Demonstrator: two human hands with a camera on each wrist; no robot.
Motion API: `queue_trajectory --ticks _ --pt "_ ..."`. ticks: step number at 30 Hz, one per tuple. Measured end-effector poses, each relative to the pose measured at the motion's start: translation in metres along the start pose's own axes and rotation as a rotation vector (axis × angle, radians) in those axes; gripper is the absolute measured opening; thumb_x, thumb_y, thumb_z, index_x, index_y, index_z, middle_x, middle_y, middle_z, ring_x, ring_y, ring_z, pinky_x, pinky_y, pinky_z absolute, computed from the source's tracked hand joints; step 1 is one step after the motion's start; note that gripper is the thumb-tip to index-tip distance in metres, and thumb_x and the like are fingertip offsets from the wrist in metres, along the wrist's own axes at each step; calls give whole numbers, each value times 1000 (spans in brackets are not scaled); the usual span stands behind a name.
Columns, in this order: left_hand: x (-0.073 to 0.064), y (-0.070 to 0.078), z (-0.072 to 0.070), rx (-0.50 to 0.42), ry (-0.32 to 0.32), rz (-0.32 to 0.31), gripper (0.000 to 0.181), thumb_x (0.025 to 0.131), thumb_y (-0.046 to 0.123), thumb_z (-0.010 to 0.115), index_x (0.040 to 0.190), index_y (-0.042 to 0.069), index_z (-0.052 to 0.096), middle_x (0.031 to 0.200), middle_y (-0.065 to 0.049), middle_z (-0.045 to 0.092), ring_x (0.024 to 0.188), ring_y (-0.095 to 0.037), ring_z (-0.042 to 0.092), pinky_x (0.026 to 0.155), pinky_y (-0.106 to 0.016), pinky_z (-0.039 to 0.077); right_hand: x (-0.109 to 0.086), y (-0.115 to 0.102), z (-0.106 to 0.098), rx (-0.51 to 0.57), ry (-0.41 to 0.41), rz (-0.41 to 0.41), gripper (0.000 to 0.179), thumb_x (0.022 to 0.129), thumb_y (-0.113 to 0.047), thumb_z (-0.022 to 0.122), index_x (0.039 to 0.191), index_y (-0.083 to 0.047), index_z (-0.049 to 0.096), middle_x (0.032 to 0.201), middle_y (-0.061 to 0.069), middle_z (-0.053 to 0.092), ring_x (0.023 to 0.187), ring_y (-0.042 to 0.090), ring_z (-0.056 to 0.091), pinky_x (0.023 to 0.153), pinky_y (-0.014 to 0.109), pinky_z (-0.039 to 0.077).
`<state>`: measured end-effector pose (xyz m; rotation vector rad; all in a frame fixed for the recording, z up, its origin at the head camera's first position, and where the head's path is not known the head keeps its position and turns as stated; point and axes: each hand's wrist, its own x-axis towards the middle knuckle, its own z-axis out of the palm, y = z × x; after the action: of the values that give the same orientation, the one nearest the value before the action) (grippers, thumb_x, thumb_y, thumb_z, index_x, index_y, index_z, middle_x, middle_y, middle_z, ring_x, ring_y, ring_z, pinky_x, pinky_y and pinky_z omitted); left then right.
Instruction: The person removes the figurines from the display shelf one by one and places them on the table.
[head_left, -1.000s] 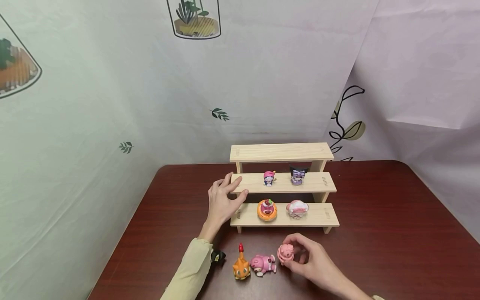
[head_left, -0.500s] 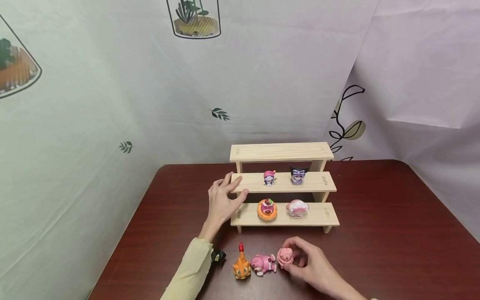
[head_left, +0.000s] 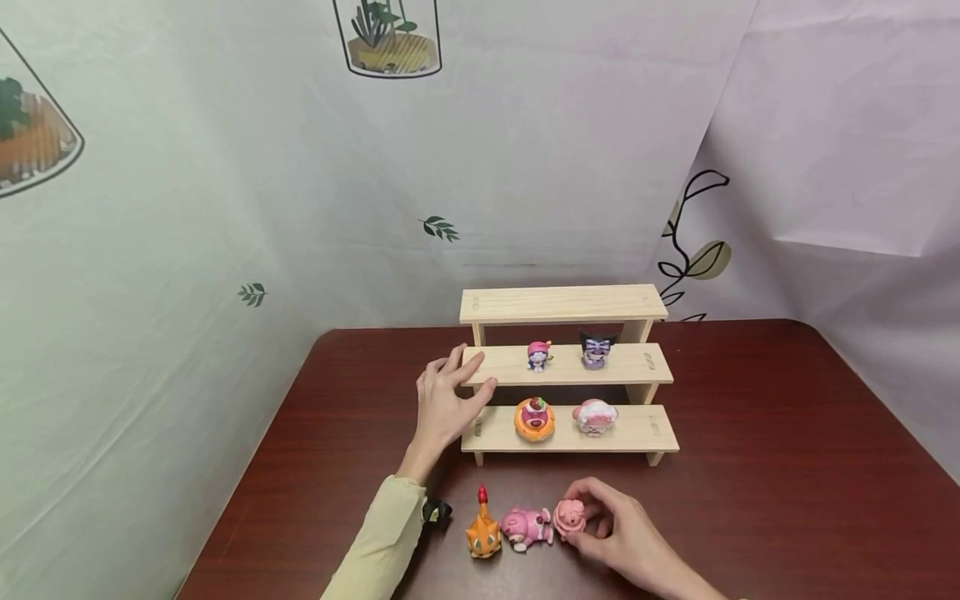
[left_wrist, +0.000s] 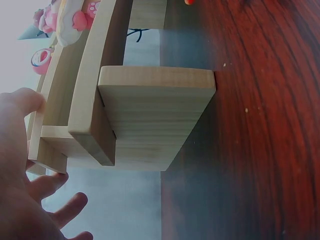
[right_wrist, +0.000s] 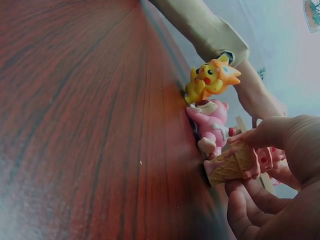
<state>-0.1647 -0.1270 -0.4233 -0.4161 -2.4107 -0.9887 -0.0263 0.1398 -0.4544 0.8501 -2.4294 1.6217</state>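
A three-tier wooden display shelf (head_left: 517, 437) stands on the table. My left hand (head_left: 442, 404) holds the left end of its middle board, thumb at the front. In the left wrist view the other fingertips spread past the board's end. Below the shelf, my right hand (head_left: 630, 533) pinches a pink figurine (head_left: 570, 517) between thumb and fingers. In the right wrist view this figurine has a waffle-cone base (right_wrist: 230, 162), close to the tabletop; whether it touches is unclear. Just left of it lies a pink figure (head_left: 527, 528), then an orange figure with a red-tipped tail (head_left: 483, 535).
A pink-capped figure (head_left: 537, 357) and a black-and-purple one (head_left: 596, 352) stand on the middle tier. The bottom tier bears an orange-ringed figure (head_left: 534, 419) and a pink-and-white one (head_left: 595, 417). A dark item (head_left: 437, 512) shows beside the left sleeve.
My right hand has shifted slightly toward me and left with the cone figurine, closer to the lying pink figure. The left hand keeps its place on the shelf.
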Motion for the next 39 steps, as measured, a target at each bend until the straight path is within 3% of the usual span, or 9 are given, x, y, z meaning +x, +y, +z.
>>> queue_trajectory --ticks 23,39 --pt "-1 0 0 0 6 8 48 86 38 72 128 15 71 140 -13 57 120 -43 48 101 -66 25 -1 3 0 -16 -52 -43 45 74 4 81 107 -18 60 92 -10 64 76 3 61 53 24 48" --pt "0 -1 1 -2 6 8 49 85 38 73 128 14 71 142 -14 56 120 -43 47 101 -66 25 -4 -2 -7 -14 -78 31 44 76 -6 84 111 -12 58 97 -8 64 80 5 62 58 26 49"
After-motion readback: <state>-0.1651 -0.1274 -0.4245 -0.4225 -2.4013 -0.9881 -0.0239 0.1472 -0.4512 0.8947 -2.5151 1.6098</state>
